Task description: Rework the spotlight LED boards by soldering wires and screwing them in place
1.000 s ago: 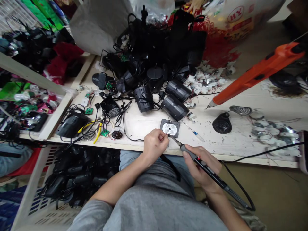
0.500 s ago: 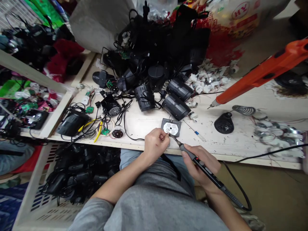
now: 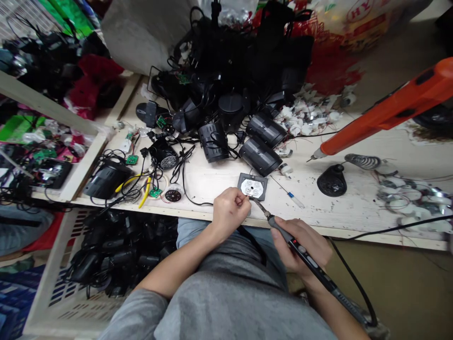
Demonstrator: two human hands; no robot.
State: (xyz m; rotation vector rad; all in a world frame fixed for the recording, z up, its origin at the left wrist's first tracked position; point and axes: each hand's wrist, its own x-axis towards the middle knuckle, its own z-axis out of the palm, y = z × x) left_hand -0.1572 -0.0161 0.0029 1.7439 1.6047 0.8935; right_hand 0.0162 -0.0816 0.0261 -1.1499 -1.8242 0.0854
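A small square LED board [image 3: 252, 186] with a white round centre lies near the front edge of the workbench [image 3: 354, 208]. My left hand [image 3: 229, 211] is closed in a pinch at the board's near left corner; what it pinches is too small to name. My right hand [image 3: 300, 245] grips a slim black soldering iron [image 3: 304, 255] like a pen. Its tip touches the board's near edge, right beside my left fingertips. The iron's black cord [image 3: 357, 288] loops down to the right.
A heap of black lamp housings [image 3: 233, 94] fills the bench's back. An orange tool [image 3: 389, 111] hangs at right above a black soldering stand [image 3: 331, 180]. A small screwdriver [image 3: 286, 191] lies right of the board. Yellow cutters [image 3: 141, 191] and wires lie left. A crate of black parts [image 3: 116, 255] sits below.
My right hand has drawn back slightly toward me along the iron; the tip stays at the board. The view has shifted a little. My left hand keeps its pinch.
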